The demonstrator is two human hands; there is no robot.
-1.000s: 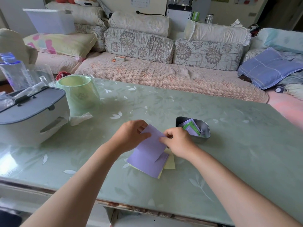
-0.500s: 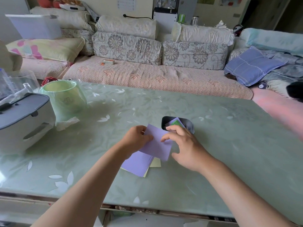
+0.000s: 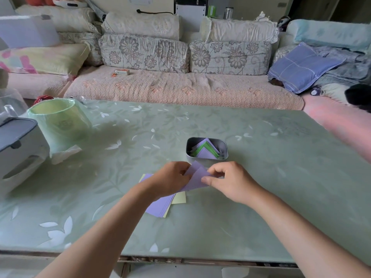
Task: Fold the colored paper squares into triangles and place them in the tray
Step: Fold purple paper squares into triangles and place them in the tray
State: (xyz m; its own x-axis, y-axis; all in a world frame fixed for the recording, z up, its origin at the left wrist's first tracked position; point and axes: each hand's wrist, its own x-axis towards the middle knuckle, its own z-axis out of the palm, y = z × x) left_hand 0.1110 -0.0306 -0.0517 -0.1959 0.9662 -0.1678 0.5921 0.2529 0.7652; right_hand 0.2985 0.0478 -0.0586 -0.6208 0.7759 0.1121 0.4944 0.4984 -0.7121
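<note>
Green floral table filled most of the view, with a pale green bin at the far left, off-task. I saw both hands meeting near the middle of the table. The left hand had its fingers curled onto the left edge of one purple sheet, and the right hand pinched the right edge between thumb and forefinger, so both gripped the same paper. Under the left wrist lay the stack of unfolded squares, purple on top with a yellow sheet poking out to the right. The held sheet sat above the stack's far edge, tilted, with its long edge running roughly near-left to far-right; I couldn't tell whether the crease was set. Key relation: the metal tray lay just beyond the sheet, slightly right, its long axis left to right. I judged the right hand nearer to it and a short reach forward enough for the drop. Folded triangles, purple and green, already sat inside, points facing away from me. On text, a small box on the sofa carried a label too small to read, and nothing else was legible.
</note>
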